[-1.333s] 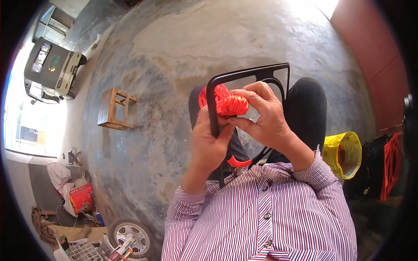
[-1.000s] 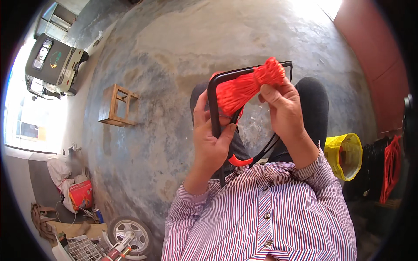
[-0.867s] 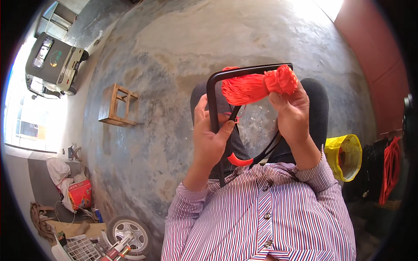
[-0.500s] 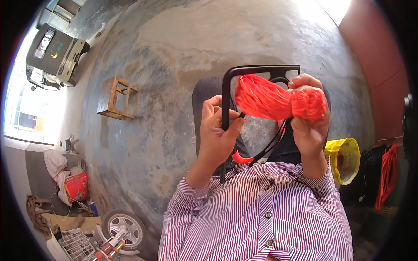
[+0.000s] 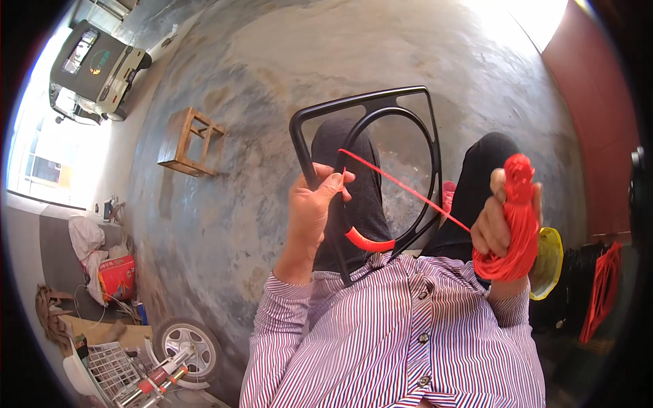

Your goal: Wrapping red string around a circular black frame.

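1. Step, as I judge it: red cord [image 5: 381,171] is being pulled tight off the ring [image 5: 388,111] of a black frame [image 5: 360,100]. It meets the ring just above the L fingers, runs straight across the opening & ends at the R fingers.
2. Next move prob. calls for a firm L grip & even pull from R; slack could loosen the turn at the ring.
3. L hand [image 5: 311,204]: fingers closed on frame's left side, thumb pressing nr the ring, bit of red btwn. Forearm up from below, wrist approx. straight.
4. R hand [image 5: 491,231]: raised, well apart to the right of L fingers; fingers curled snug round the cord bundle [image 5: 511,241], showing on both its sides. Loops hang below them. Forearm mostly hidden behind it.
5. Red band [image 5: 371,243] on ring's lower part, below & right of L fingers, untouched.
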`<state>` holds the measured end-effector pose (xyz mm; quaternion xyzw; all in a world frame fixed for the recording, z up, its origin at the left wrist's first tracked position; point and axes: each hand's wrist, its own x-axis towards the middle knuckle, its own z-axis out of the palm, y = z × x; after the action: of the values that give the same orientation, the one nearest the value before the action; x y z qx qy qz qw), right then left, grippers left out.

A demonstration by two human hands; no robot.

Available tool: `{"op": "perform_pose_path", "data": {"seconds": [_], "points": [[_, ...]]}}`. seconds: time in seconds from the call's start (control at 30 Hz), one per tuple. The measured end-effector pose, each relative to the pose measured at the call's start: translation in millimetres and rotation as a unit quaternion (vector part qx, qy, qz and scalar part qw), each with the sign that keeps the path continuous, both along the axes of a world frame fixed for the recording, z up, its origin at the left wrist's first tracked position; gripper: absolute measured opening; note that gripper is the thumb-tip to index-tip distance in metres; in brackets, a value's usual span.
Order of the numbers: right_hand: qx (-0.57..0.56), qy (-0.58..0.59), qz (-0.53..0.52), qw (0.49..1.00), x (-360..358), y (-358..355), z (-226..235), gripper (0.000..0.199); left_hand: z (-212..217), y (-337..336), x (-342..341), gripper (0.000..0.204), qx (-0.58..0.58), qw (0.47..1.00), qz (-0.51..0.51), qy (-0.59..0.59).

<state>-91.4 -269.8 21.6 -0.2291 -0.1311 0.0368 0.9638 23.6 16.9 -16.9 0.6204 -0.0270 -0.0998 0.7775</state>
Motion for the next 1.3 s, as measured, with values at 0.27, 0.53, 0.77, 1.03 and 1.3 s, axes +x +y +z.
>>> {"op": "perform_pose_path", "data": {"seconds": [0.27,0.53,0.77,1.03,1.3], "points": [[-0.105,0.221,-0.047,0.969,-30.6,9.2,-20.4,0.051,10.9,14.2,1.1,0.014,0.018,0.998,-0.026,0.052],[-0.393,0.101,-0.179,0.896,10.9,-3.9,-51.1,0.033,10.3,5.7,0.0,0.015,0.021,0.998,-0.045,0.026],[-0.727,0.031,-0.246,0.640,65.7,-1.5,-73.5,0.039,32.3,-14.9,-8.5,0.015,0.052,0.993,-0.107,0.018],[-0.818,0.025,-0.213,0.534,86.9,12.5,-74.2,0.043,37.2,-23.1,-17.1,0.015,0.052,0.992,-0.110,0.028],[-0.680,0.065,-0.201,0.702,100.4,16.3,-63.3,0.047,47.2,-34.4,-27.0,0.011,0.185,0.967,-0.140,-0.106]]}}
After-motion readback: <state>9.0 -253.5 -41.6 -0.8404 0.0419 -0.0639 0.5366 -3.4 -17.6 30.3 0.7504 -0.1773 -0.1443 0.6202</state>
